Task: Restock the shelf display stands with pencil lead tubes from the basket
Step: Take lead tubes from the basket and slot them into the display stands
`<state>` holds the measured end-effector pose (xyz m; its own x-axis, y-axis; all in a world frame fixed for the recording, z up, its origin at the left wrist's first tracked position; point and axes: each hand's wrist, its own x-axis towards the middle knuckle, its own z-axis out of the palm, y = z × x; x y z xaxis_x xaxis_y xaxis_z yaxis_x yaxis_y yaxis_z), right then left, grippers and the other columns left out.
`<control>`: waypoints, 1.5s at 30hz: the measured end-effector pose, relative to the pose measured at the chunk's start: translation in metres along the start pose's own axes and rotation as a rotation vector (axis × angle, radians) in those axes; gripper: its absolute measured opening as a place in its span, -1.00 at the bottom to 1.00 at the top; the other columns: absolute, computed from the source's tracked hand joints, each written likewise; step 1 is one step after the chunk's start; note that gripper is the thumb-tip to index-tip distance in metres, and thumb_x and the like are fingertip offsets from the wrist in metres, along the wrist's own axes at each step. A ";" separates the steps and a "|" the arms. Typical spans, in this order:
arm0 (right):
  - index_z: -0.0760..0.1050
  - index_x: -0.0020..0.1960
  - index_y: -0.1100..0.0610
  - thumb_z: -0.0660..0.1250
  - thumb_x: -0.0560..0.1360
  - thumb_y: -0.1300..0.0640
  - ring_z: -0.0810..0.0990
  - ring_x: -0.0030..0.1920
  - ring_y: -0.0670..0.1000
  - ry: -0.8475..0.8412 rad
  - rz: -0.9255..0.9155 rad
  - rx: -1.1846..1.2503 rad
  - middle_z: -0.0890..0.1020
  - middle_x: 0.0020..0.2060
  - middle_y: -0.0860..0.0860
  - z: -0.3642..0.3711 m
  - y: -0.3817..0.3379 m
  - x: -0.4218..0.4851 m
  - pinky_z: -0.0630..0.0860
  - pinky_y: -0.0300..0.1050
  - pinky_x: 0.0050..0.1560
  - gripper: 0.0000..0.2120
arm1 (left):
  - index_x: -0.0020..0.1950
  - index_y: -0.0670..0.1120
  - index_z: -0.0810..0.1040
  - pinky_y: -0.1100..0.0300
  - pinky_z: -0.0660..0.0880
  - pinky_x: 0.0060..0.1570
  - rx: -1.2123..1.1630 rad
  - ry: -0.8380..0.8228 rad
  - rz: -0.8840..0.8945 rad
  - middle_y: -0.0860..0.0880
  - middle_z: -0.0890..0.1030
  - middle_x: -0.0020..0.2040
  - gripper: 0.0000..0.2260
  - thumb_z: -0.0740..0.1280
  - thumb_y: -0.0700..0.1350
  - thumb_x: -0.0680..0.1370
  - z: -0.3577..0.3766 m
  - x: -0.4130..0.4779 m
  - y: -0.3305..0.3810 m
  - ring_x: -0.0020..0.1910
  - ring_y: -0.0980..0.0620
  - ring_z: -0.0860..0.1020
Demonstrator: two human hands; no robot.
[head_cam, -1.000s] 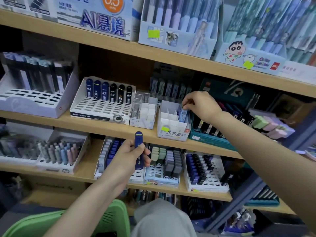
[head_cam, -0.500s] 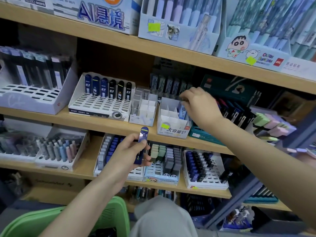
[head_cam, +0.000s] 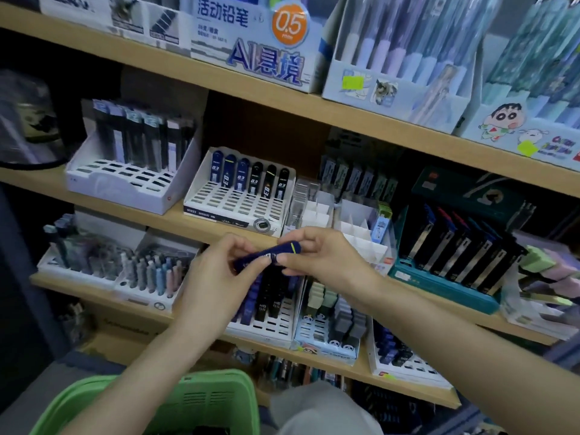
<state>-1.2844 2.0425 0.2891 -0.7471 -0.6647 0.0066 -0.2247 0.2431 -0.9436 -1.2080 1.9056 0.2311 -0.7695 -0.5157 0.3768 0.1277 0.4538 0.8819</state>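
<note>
Green basket (head_cam: 201, 400) nearest, low in view. Left hand (head_cam: 216, 277) and right hand (head_cam: 323, 259) each pinch one dark-blue lead tube (head_cam: 266, 254), held slightly tilted before the shelf edge. Probably light, rigid, slick plastic; grip mid-barrel, not the cap. Slotted stand (head_cam: 238, 208) beyond, front rows vacant.

1. I see both hands meeting in front of the middle shelf (head_cam: 201, 226). The left hand (head_cam: 216, 277) and right hand (head_cam: 326, 262) each pinch the same dark blue lead tube (head_cam: 276, 250).
2. The tube lies tilted, its yellow-green striped end raised toward my right hand.
3. Behind the hands, a white slotted stand (head_cam: 232, 208) holds six upright tubes in its back row, three blue and three black.
4. Just right of it sits a white divider box (head_cam: 361, 238) with a light blue pack at its right side.
5. Farther right, a teal stand (head_cam: 439, 282) carries dark packs.
6. Below the hands, a lower stand (head_cam: 270, 328) holds blue and black tubes.
7. A green basket (head_cam: 207, 403) sits at the bottom edge.
</note>
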 end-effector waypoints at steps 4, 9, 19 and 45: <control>0.56 0.00 0.17 0.34 0.50 0.33 0.62 -0.19 -0.13 0.002 -0.072 0.000 0.66 -0.11 0.10 0.021 -0.010 0.020 0.57 -0.32 -0.13 -0.87 | -0.19 0.13 0.43 0.45 0.37 -0.24 0.163 0.068 0.164 0.16 0.53 -0.22 -0.82 0.43 -0.02 0.45 -0.028 0.015 -0.008 -0.21 0.26 0.50; 0.52 0.01 0.07 0.30 0.55 0.22 0.62 -0.13 -0.02 0.242 -0.250 -0.211 0.64 -0.10 0.06 0.028 -0.035 0.067 0.57 -0.21 -0.09 -0.91 | 0.15 0.01 0.45 0.24 0.41 -0.04 0.199 0.075 0.169 0.18 0.42 -0.01 -0.82 0.27 -0.02 0.56 -0.046 0.042 -0.022 -0.01 0.21 0.45; 0.52 0.18 0.17 0.33 0.54 0.10 0.58 -0.05 -0.02 0.388 -0.349 -0.801 0.62 -0.04 0.04 0.042 -0.055 0.182 0.51 -0.17 -0.02 -0.74 | 0.43 -0.04 0.32 0.15 0.16 0.39 0.607 -0.203 0.367 0.02 0.34 0.35 -0.60 0.17 0.01 0.61 -0.046 0.081 -0.070 0.38 0.06 0.26; 0.48 0.10 0.10 0.24 0.58 0.04 0.55 -0.08 -0.03 0.242 -0.269 -1.006 0.56 -0.06 0.00 0.057 -0.053 0.224 0.47 -0.16 -0.08 -0.83 | 0.26 -0.13 0.52 0.17 0.19 0.28 0.710 -0.124 0.474 -0.06 0.54 0.17 -0.61 0.38 -0.04 0.46 -0.047 0.084 -0.083 0.20 -0.04 0.50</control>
<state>-1.4042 1.8399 0.3217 -0.6755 -0.6523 0.3440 -0.7309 0.6539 -0.1955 -1.2535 1.7911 0.2031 -0.8020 -0.0928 0.5901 0.0627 0.9693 0.2377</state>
